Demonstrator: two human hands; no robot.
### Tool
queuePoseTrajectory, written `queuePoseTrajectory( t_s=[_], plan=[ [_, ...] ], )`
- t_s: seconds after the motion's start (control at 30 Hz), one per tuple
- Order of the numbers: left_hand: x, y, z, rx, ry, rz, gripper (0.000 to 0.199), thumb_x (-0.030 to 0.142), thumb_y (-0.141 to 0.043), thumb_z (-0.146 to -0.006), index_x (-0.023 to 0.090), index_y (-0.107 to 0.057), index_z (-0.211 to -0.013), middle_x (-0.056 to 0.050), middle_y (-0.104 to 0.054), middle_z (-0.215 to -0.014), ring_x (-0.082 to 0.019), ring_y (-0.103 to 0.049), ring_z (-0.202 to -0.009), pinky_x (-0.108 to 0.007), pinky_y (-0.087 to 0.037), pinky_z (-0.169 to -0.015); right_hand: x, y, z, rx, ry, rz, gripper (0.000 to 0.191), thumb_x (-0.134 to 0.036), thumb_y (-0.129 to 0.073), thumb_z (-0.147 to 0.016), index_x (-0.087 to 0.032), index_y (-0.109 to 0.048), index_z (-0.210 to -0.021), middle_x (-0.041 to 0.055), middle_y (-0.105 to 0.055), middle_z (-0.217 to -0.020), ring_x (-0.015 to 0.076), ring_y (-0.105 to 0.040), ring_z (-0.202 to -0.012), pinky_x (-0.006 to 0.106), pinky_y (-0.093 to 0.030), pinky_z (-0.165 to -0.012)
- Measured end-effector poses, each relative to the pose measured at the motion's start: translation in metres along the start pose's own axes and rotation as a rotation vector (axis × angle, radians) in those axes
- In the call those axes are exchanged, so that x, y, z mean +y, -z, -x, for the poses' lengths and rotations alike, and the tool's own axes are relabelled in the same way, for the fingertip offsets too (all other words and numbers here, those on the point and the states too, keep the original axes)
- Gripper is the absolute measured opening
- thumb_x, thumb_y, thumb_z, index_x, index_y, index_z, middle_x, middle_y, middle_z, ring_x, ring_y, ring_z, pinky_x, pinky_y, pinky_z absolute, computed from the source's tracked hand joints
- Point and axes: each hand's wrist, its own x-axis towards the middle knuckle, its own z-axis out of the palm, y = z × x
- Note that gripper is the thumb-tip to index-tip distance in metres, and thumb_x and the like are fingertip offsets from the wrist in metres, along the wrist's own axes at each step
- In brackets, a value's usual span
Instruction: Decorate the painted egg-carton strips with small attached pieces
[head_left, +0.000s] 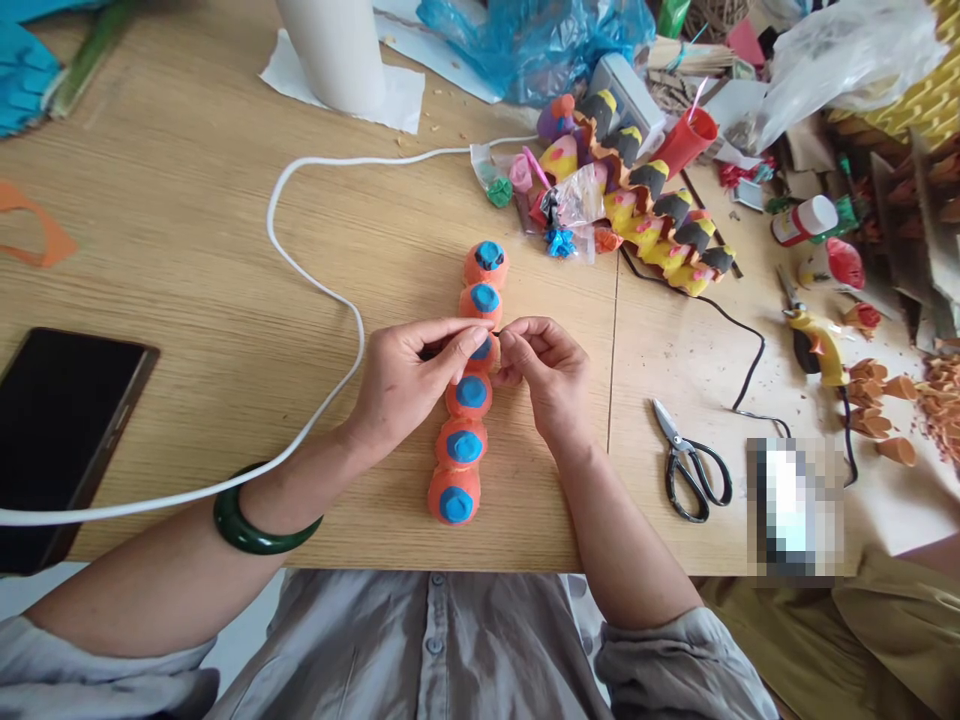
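Observation:
An orange painted egg-carton strip (463,440) with blue round patches on its bumps lies lengthwise on the table in front of me. Above its middle, my left hand (416,375) and my right hand (544,375) meet, thumbs and fingertips pinched. A thin dark piece (496,333) shows between the two sets of fingertips; its kind is too small to make out. The hands partly cover one blue patch. At the strip's far end, the blue patch (490,256) carries small dark marks.
Black-handled scissors (686,465) lie to the right, with a yellow glue gun (817,345) beyond. Painted egg-carton strips (660,215), small packets and a red cup (686,140) crowd the back right. A white cable (352,310) curves past my left arm near a black phone (67,430).

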Motion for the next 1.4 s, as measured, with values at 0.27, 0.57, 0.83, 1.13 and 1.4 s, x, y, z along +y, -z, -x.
queuePoseTrajectory(
  t_s=[0.27,0.57,0.83,1.13,1.4],
  plan=[
    [-0.002,-0.001,-0.002,0.001,0.046,0.017,0.018,0.039,-0.076,-0.087,0.025,-0.084,-0.093,0.002,-0.063,-0.062,-0.012,-0.054,-0.057,-0.024,-0.044,-0.053,-0.001,-0.002,0.002,-0.014,-0.025,0.002,0.039,-0.054,-0.088,-0.077,-0.022,-0.066,-0.084,-0.0049,-0.067,-0.071,0.0082,-0.06,-0.055,0.023,-0.055,-0.055],
    [0.001,-0.001,-0.002,-0.001,0.046,0.051,0.018,0.039,-0.076,-0.086,0.024,-0.084,-0.091,0.002,-0.066,-0.063,-0.012,-0.056,-0.058,-0.025,-0.045,-0.054,0.001,-0.001,0.002,-0.038,0.0,0.014,0.038,-0.054,-0.086,-0.08,-0.023,-0.065,-0.087,-0.0037,-0.07,-0.076,0.009,-0.062,-0.058,0.024,-0.057,-0.057],
    [0.003,-0.002,-0.003,0.022,0.057,0.051,0.016,0.038,-0.076,-0.085,0.024,-0.082,-0.086,0.001,-0.068,-0.065,-0.013,-0.061,-0.061,-0.024,-0.048,-0.055,0.0,-0.001,0.003,-0.04,0.012,0.037,0.033,-0.053,-0.08,-0.087,-0.023,-0.067,-0.087,-0.0045,-0.066,-0.071,0.0085,-0.059,-0.058,0.023,-0.054,-0.058],
    [-0.001,0.001,-0.003,0.008,0.046,0.061,0.027,0.044,-0.073,-0.09,0.022,-0.084,-0.102,0.002,-0.065,-0.065,-0.013,-0.057,-0.062,-0.024,-0.047,-0.058,0.002,-0.001,0.002,-0.035,0.019,-0.03,0.035,-0.049,-0.088,-0.079,-0.022,-0.067,-0.085,-0.0048,-0.068,-0.072,0.0081,-0.062,-0.056,0.022,-0.055,-0.055],
    [-0.014,0.001,-0.015,0.081,0.014,0.177,0.03,0.039,-0.069,-0.093,0.02,-0.084,-0.111,0.003,-0.057,-0.066,-0.008,-0.039,-0.055,-0.023,-0.037,-0.053,0.009,0.013,-0.022,0.089,0.045,-0.011,0.038,-0.054,-0.09,-0.073,-0.022,-0.069,-0.079,-0.006,-0.06,-0.064,0.0078,-0.052,-0.054,0.023,-0.055,-0.055]
  ],
)
